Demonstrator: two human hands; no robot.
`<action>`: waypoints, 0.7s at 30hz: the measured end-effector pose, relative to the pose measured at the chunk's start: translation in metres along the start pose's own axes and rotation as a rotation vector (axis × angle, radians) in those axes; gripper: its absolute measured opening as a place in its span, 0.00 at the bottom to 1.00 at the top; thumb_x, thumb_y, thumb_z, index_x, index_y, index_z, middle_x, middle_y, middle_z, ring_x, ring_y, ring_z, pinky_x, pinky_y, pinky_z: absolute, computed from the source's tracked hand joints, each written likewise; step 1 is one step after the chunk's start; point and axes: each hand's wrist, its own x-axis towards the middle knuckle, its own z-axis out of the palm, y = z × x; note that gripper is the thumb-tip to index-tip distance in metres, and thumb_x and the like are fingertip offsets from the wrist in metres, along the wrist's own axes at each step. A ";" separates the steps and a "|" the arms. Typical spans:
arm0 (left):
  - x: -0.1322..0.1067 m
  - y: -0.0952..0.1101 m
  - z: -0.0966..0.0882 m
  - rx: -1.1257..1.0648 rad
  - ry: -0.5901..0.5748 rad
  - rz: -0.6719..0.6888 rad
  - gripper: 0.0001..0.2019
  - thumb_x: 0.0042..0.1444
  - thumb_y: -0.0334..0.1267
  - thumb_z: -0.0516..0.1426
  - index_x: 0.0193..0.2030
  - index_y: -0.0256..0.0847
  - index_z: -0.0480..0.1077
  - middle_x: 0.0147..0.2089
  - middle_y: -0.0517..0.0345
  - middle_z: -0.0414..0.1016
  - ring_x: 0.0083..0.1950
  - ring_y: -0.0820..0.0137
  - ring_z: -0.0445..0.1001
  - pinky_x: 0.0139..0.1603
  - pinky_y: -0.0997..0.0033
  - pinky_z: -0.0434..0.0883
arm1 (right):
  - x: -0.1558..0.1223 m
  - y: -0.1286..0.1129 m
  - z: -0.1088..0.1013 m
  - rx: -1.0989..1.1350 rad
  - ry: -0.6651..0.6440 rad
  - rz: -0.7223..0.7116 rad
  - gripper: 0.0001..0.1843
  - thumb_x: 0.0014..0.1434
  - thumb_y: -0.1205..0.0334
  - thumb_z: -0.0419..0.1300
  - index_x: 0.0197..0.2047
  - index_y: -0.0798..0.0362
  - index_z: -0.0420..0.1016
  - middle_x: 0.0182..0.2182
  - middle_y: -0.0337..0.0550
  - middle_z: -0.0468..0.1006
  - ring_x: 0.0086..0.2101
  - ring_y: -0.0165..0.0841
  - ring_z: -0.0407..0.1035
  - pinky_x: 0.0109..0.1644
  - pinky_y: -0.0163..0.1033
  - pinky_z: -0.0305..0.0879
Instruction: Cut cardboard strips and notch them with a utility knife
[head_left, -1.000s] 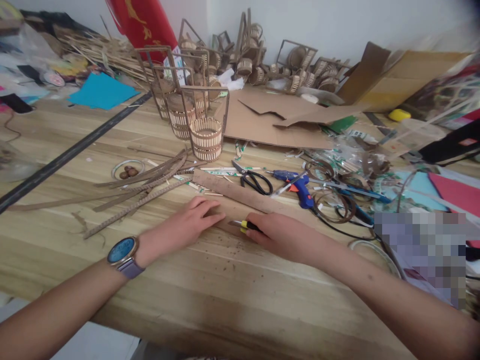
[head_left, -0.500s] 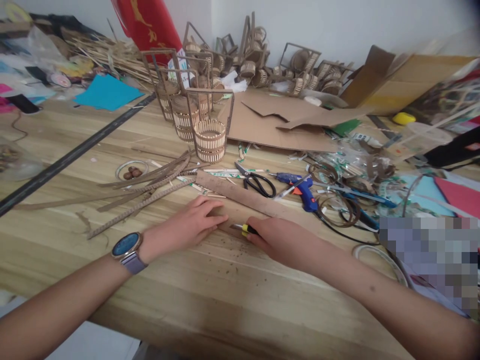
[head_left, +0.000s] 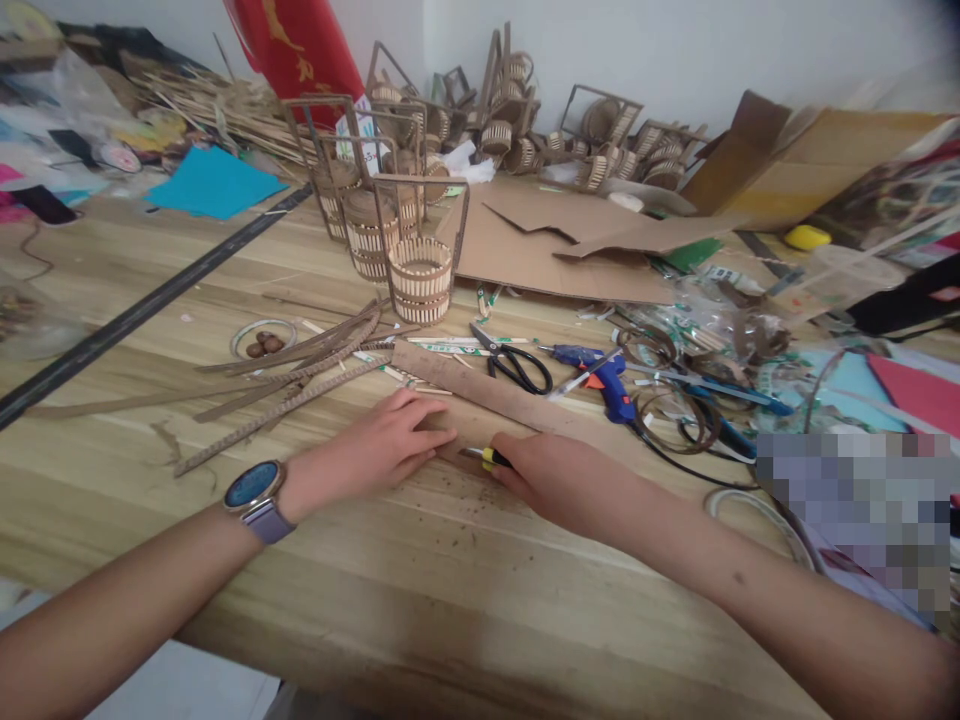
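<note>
My left hand point(head_left: 382, 448) lies flat, fingers together, pressing on a small cardboard piece point(head_left: 469, 428) on the wooden table point(head_left: 420, 570). A blue-faced watch point(head_left: 250, 487) sits on that wrist. My right hand point(head_left: 551, 472) is closed round a yellow-and-black utility knife point(head_left: 489, 458), whose blade tip rests at the near edge of the cardboard, just right of my left fingertips. A long cardboard strip point(head_left: 480, 385) lies directly behind both hands.
Black scissors point(head_left: 510, 365) and a blue glue gun point(head_left: 600, 372) lie behind the strip. Thin cardboard strips point(head_left: 292, 375) fan out at the left. Small slatted baskets point(head_left: 420, 280) stand farther back, before flat cardboard sheets point(head_left: 555, 245). Tape rings, wire and coloured paper crowd the right side.
Almost nothing has moved: both hands stay on the cardboard, and the knife has edged only slightly along it. The view has shifted a little.
</note>
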 end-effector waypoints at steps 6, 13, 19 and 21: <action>0.009 0.000 -0.004 0.058 0.003 -0.033 0.15 0.69 0.33 0.50 0.58 0.39 0.72 0.61 0.43 0.70 0.58 0.56 0.64 0.60 0.49 0.67 | 0.000 -0.004 -0.003 -0.048 -0.022 0.008 0.15 0.70 0.61 0.50 0.47 0.56 0.76 0.36 0.53 0.84 0.37 0.44 0.80 0.32 0.38 0.65; 0.050 -0.005 0.009 0.142 0.162 -0.211 0.25 0.71 0.39 0.44 0.70 0.28 0.55 0.70 0.32 0.57 0.70 0.47 0.53 0.68 0.38 0.55 | 0.001 -0.009 -0.010 -0.135 -0.074 -0.049 0.14 0.64 0.73 0.51 0.47 0.56 0.76 0.33 0.53 0.84 0.34 0.43 0.80 0.30 0.38 0.66; 0.057 -0.012 0.033 0.176 0.113 -0.280 0.30 0.70 0.44 0.47 0.72 0.27 0.51 0.73 0.29 0.50 0.75 0.40 0.43 0.69 0.32 0.48 | 0.000 -0.021 -0.029 -0.079 -0.131 -0.071 0.18 0.55 0.81 0.55 0.44 0.57 0.79 0.33 0.57 0.84 0.34 0.47 0.80 0.32 0.42 0.69; 0.055 -0.010 0.034 0.185 0.117 -0.298 0.29 0.70 0.44 0.47 0.72 0.28 0.51 0.73 0.29 0.50 0.75 0.40 0.41 0.69 0.32 0.47 | 0.000 -0.023 -0.032 -0.055 -0.131 -0.073 0.18 0.53 0.82 0.56 0.42 0.57 0.80 0.33 0.57 0.84 0.33 0.47 0.80 0.32 0.43 0.69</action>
